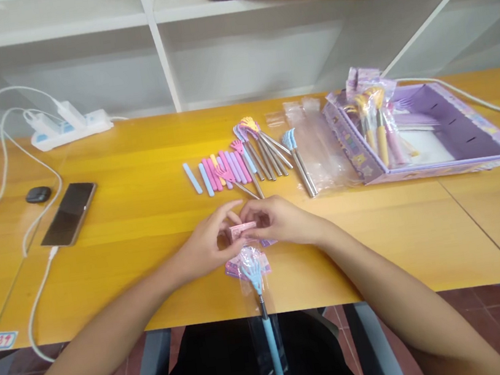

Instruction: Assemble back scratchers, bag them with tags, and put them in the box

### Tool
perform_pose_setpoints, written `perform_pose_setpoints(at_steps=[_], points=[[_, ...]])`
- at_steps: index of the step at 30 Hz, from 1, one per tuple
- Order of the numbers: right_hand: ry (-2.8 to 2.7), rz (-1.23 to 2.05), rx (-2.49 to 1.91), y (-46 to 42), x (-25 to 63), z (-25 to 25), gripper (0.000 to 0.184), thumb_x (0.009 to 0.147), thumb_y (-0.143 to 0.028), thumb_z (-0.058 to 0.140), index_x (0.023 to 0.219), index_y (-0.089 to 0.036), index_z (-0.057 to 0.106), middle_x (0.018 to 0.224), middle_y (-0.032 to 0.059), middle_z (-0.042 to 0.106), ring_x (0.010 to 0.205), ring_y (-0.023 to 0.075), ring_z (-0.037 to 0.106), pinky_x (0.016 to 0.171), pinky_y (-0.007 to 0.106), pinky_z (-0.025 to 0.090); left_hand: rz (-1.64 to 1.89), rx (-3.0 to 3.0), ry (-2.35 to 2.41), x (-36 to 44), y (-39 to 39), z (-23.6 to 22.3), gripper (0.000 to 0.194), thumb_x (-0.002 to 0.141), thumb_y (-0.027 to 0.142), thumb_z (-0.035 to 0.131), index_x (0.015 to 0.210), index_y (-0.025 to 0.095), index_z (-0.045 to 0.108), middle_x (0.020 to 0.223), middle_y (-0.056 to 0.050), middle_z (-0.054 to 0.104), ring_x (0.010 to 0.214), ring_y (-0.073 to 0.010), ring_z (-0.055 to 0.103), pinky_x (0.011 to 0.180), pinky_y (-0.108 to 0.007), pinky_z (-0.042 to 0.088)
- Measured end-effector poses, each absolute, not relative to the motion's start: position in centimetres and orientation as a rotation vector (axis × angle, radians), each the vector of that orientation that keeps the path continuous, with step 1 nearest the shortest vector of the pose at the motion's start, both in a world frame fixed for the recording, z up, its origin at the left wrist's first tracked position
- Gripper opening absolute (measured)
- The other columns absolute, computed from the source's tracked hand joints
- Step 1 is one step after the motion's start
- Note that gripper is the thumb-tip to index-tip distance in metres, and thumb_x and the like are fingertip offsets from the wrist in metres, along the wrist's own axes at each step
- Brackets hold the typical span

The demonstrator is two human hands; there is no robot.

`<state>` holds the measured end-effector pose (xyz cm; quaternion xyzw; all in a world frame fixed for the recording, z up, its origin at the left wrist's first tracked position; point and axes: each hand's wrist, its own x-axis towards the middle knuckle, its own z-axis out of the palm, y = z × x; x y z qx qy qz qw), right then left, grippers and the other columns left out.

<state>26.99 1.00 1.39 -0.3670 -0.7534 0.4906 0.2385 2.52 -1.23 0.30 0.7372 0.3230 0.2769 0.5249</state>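
Between the fingers of my left hand [217, 238] and my right hand [278, 224] is a small pink folded card [241, 231], pinched from both sides. Below it hangs a clear plastic bag with a blue back scratcher [271, 339] inside, its hand-shaped head upward and its handle over my lap. The card is at the bag's top end; whether they are joined I cannot make out. Printed pink and purple cards [233, 268] lie under the bag. Beyond my hands lie pink hand-shaped scratcher heads on metal rods [234, 177] and several coloured handle sleeves [220, 172].
More scratcher heads on metal rods [268, 151] and blue ones [300, 165] lie farther back, beside clear plastic bags [321, 146]. A purple display box [463, 114] holds packed scratchers [381, 125]. To the left are a phone [70, 214], a mouse [38, 194], cables and a power strip [72, 130].
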Motion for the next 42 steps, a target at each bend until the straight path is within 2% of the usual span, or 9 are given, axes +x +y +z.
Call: perform_pose_setpoints(at_steps=[4, 8, 14, 20, 25, 28, 33, 37, 42], points=[[-2.011, 1.414, -0.972, 1.2, 27.1, 1.1, 0.021, 0.093, -0.035, 0.082, 0.100, -0.019, 0.071, 0.085, 0.0001, 0.074, 0.067, 0.0125, 0.063, 0.063, 0.026, 0.049, 0.660, 1.691, 0.763, 2.5, -1.0, 0.5, 0.045, 0.108, 0.032, 0.063, 0.152, 0.028, 0.050, 0.118, -0.007, 0.070, 0.103, -0.0205, 0.076, 0.085, -0.030, 0.060], [-1.962, 1.581, -0.940, 1.4, 27.2, 0.7, 0.022, 0.095, -0.034, 0.079, 0.108, -0.019, 0.071, 0.089, 0.0011, 0.076, 0.072, 0.0140, 0.069, 0.067, 0.028, 0.054, 0.633, 1.674, 0.784, 2.4, -0.9, 0.4, 0.043, 0.108, 0.032, 0.062, 0.149, 0.026, 0.052, 0.115, -0.007, 0.070, 0.100, -0.0199, 0.076, 0.082, -0.030, 0.059], [-1.862, 1.646, -0.971, 1.7, 27.5, 0.7, 0.027, 0.092, -0.031, 0.081, 0.114, -0.020, 0.070, 0.074, -0.0065, 0.065, 0.058, 0.0106, 0.062, 0.053, 0.024, 0.049, 0.595, 1.593, 0.975, 2.2, -1.3, 0.2, 0.068, 0.098, 0.038, 0.077, 0.155, 0.025, 0.041, 0.109, -0.006, 0.074, 0.087, -0.0197, 0.074, 0.075, -0.032, 0.058], [-1.683, 1.484, -0.976, 1.7, 27.1, 1.0, 0.036, 0.091, -0.033, 0.084, 0.121, -0.023, 0.066, 0.082, -0.0066, 0.058, 0.061, 0.0095, 0.063, 0.053, 0.024, 0.054, 0.454, 1.464, 1.029, 2.5, -2.1, -0.4, 0.084, 0.083, 0.042, 0.092, 0.151, 0.021, 0.047, 0.082, -0.001, 0.075, 0.068, -0.0203, 0.072, 0.057, -0.027, 0.051], [-1.436, 1.561, -0.870, 2.2, 26.8, 0.5, 0.035, 0.106, -0.045, 0.062, 0.135, -0.026, 0.057, 0.106, 0.0015, 0.066, 0.068, 0.0098, 0.068, 0.052, 0.023, 0.057, 0.645, 1.259, 0.920, 2.6, -1.5, 0.4, 0.073, 0.083, 0.038, 0.092, 0.143, 0.021, 0.054, 0.106, -0.009, 0.080, 0.084, -0.0234, 0.079, 0.072, -0.034, 0.062], [-1.381, 1.505, -0.856, 2.6, 27.1, 0.2, 0.032, 0.105, -0.033, 0.056, 0.136, -0.027, 0.053, 0.121, 0.0044, 0.065, 0.076, 0.0106, 0.071, 0.058, 0.024, 0.062, 0.771, 1.179, 0.897, 2.4, -0.7, 1.2, 0.067, 0.079, 0.035, 0.095, 0.134, 0.019, 0.060, 0.116, -0.012, 0.079, 0.094, -0.0255, 0.080, 0.080, -0.037, 0.065], [-1.426, 1.460, -0.830, 2.7, 27.4, 0.1, 0.050, 0.090, -0.011, 0.050, 0.136, -0.028, 0.055, 0.133, 0.0062, 0.060, 0.101, 0.0147, 0.071, 0.077, 0.032, 0.069, 1.001, 1.084, 0.951, 2.0, 0.3, 1.9, 0.056, 0.074, 0.039, 0.099, 0.116, 0.017, 0.069, 0.108, -0.008, 0.081, 0.088, -0.0205, 0.077, 0.075, -0.029, 0.063], [-1.451, 1.464, -0.807, 2.5, 27.1, 0.2, 0.058, 0.083, -0.006, 0.052, 0.137, -0.028, 0.056, 0.134, 0.0079, 0.059, 0.113, 0.0180, 0.070, 0.078, 0.032, 0.070, 1.158, 0.924, 0.949, 1.7, 1.1, 2.3, 0.051, 0.073, 0.039, 0.101, 0.110, 0.017, 0.074, 0.096, -0.003, 0.080, 0.076, -0.0135, 0.072, 0.067, -0.022, 0.059], [-1.449, 1.498, -0.721, 2.3, 27.2, 0.6, 0.054, 0.088, -0.011, 0.057, 0.138, -0.030, 0.057, 0.145, 0.0094, 0.059, 0.132, 0.0247, 0.065, 0.086, 0.040, 0.072, 1.326, 0.787, 0.947, 0.9, 2.4, 2.4, 0.044, 0.070, 0.039, 0.103, 0.094, 0.015, 0.075, 0.078, 0.002, 0.072, 0.059, -0.0063, 0.061, 0.049, -0.015, 0.050]])
